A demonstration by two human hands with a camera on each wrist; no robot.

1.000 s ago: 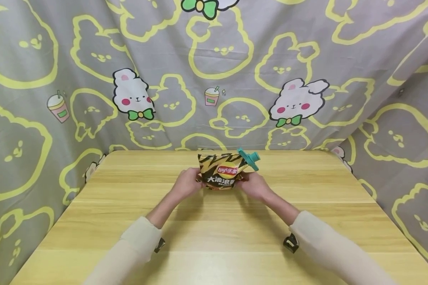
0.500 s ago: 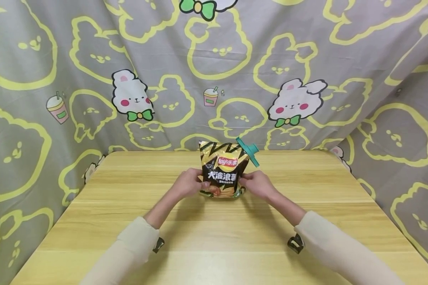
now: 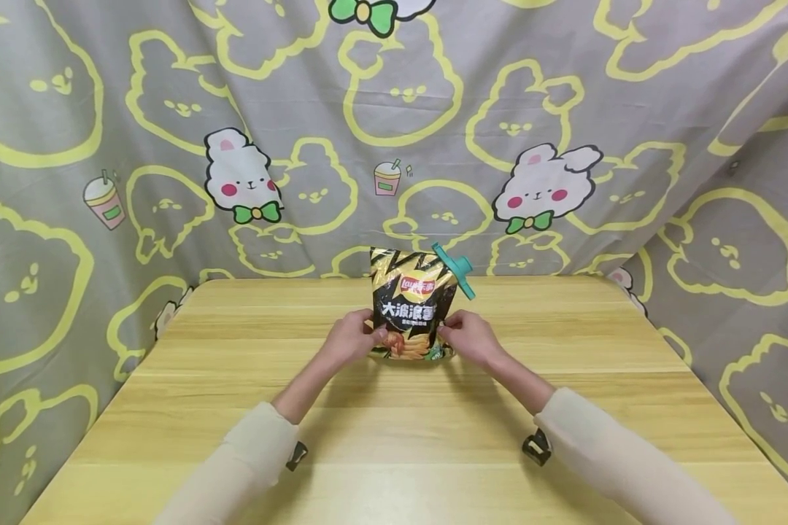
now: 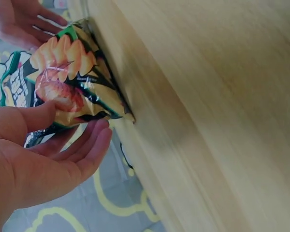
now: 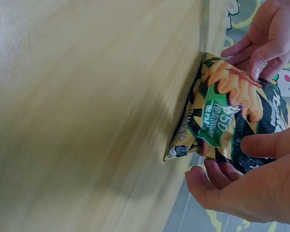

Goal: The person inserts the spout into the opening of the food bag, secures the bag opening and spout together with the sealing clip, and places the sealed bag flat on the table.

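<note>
A black and gold Lay's chip bag (image 3: 412, 302) stands upright near the far side of the wooden table, its printed front facing me. A teal bag clip (image 3: 456, 268) sits slantwise across its upper right corner. My left hand (image 3: 351, 337) grips the lower left side, thumb on the front and fingers behind, as the left wrist view shows on the bag (image 4: 65, 94). On the opposite side my right hand (image 3: 473, 339) holds the lower right edge; in the right wrist view its thumb lies on the front of the bag (image 5: 232, 104). The back of the bag is hidden.
The pale wooden table (image 3: 394, 437) stretches out on every side of the bag. Behind it hangs a grey curtain (image 3: 315, 87) with yellow outlines and white rabbits. A black wrist device (image 3: 537, 447) shows under the right sleeve, another (image 3: 297, 456) by the left.
The bag was tipped back and foreshortened a second ago. It has swung upright, its top rising and its whole front coming into sight, with both hands staying at its sides.
</note>
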